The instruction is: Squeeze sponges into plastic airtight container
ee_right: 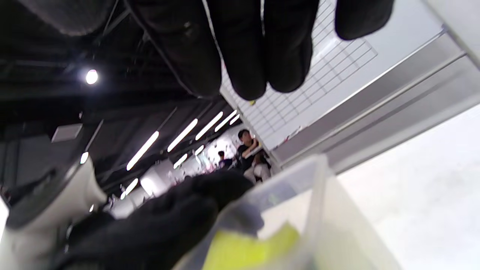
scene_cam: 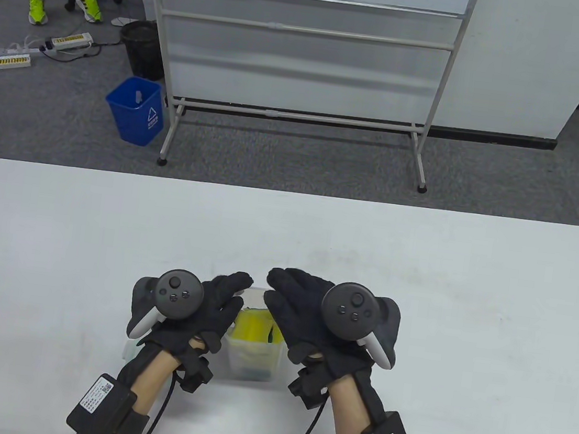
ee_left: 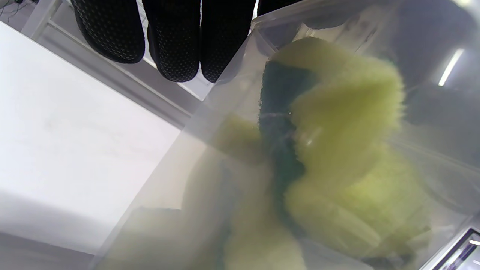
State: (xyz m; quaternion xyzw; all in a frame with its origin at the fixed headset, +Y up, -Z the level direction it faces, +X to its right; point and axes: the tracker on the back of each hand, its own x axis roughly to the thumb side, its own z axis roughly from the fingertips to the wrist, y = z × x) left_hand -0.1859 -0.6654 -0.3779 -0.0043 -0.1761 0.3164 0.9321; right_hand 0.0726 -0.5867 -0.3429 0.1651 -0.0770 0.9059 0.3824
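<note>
A clear plastic container (scene_cam: 250, 364) stands on the white table (scene_cam: 53, 251) near its front edge, between my hands. Yellow sponges with dark green scrub sides (scene_cam: 252, 326) fill it and bulge at the top. My left hand (scene_cam: 216, 300) lies against the container's left side, with its fingers stretched over the far left rim. My right hand (scene_cam: 289, 301) hovers over the right side, fingers extended and holding nothing. The left wrist view shows the sponges (ee_left: 345, 123) through the wall and my straight fingers (ee_left: 172, 41). The right wrist view shows the rim (ee_right: 318, 176), a sponge (ee_right: 251, 247) and my left glove (ee_right: 168, 225).
A whiteboard on a metal stand (scene_cam: 302, 71) is on the floor beyond the table's far edge. A blue bin (scene_cam: 135, 109) and a black bin (scene_cam: 141, 46) are at the far left. No lid shows in any view.
</note>
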